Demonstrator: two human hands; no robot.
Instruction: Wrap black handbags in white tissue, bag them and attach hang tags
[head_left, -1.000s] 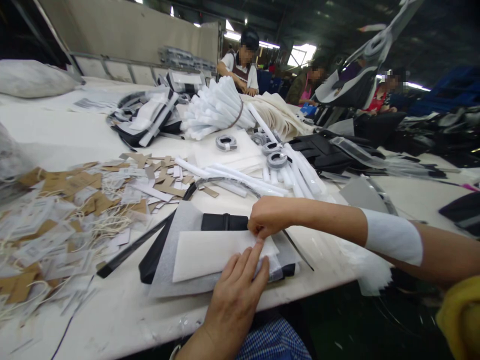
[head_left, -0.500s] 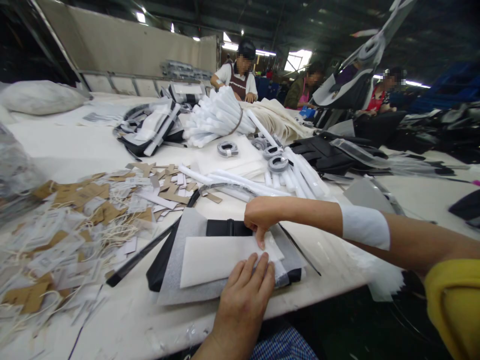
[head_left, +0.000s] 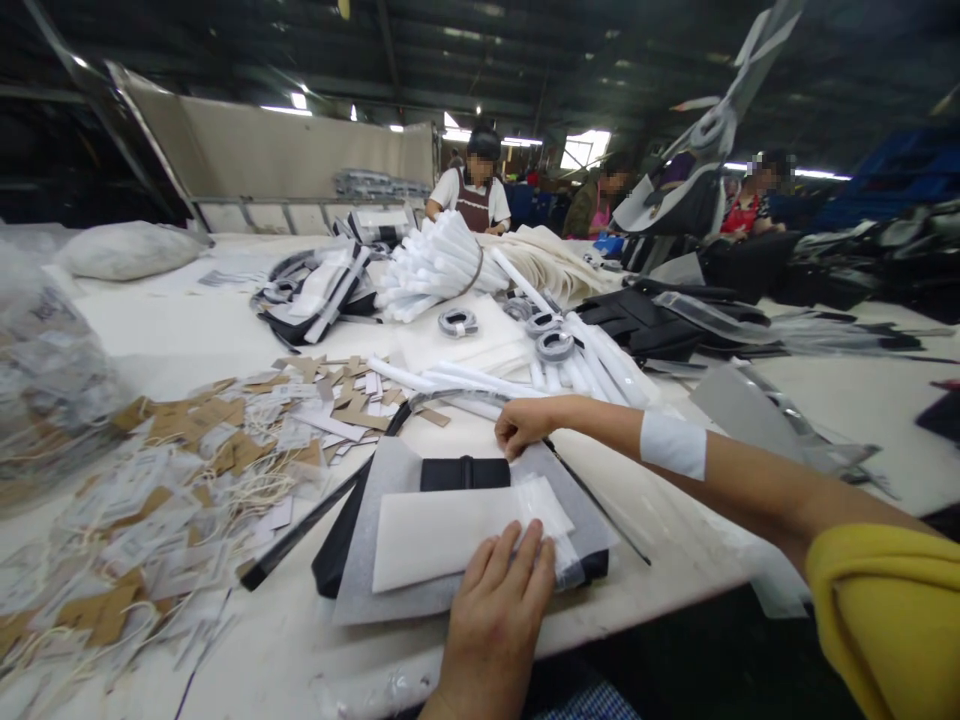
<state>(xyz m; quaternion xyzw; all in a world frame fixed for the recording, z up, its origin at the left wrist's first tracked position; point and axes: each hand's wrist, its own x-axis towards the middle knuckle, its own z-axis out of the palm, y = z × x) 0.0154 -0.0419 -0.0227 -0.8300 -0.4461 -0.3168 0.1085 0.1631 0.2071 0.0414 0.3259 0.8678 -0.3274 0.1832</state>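
Note:
My left hand (head_left: 501,600) lies flat, fingers spread, on a white foam sheet (head_left: 442,532) that covers a black bag (head_left: 465,473) wrapped in grey tissue (head_left: 390,470). A small clear plastic packet (head_left: 551,510) sits at the sheet's right end, just past my fingertips. My right hand (head_left: 525,425) hovers at the far edge of the bag with fingers curled in; what they pinch, if anything, I cannot make out. A white band circles my right forearm (head_left: 673,445).
A heap of brown and white hang tags with strings (head_left: 187,470) spreads to the left. White foam rolls (head_left: 442,260), tape rolls (head_left: 555,345) and black bags (head_left: 652,315) lie beyond. Other people work at the table's far end. The table edge (head_left: 660,600) runs near my body.
My right hand has lifted off the foam sheet's right end and moved back to the bag's far edge. My left hand stays pressed on the sheet. The camera tilted upward.

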